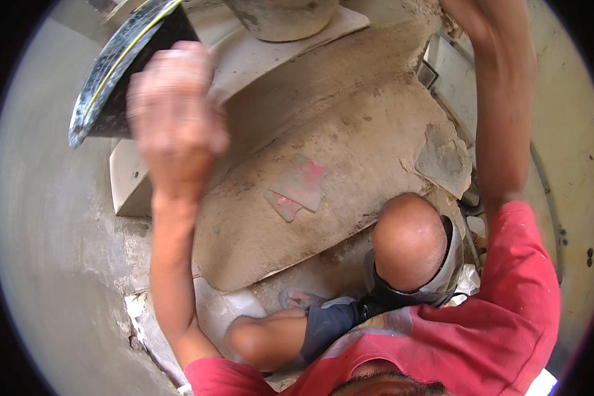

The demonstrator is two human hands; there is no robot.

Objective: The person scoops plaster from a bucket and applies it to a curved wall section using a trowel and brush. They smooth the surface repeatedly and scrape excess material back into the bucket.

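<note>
My left hand [177, 99] is raised at the upper left and smeared by motion. Its fingers look curled into a fist; what they hold, if anything, is hidden. Right behind it is a dark, curved-edged piece [129, 76] with a speckled blue-green rim and a yellow line, close to the grey wall. Whether the hand touches this piece I cannot tell. My right forearm reaches up past the top edge on the right, so that hand is out of sight. Two flat grey scraps with red patches [300, 185] lie on the dusty brown board below, apart from the visible hand.
A mortar-stained bucket [284, 20] stands on a pale slab [264, 56] at the top. The curved grey wall [53, 218] borders the left. A broken grey piece [442, 155] lies at the board's right end, beside metal-edged panels [455, 86]. My bent knees are below.
</note>
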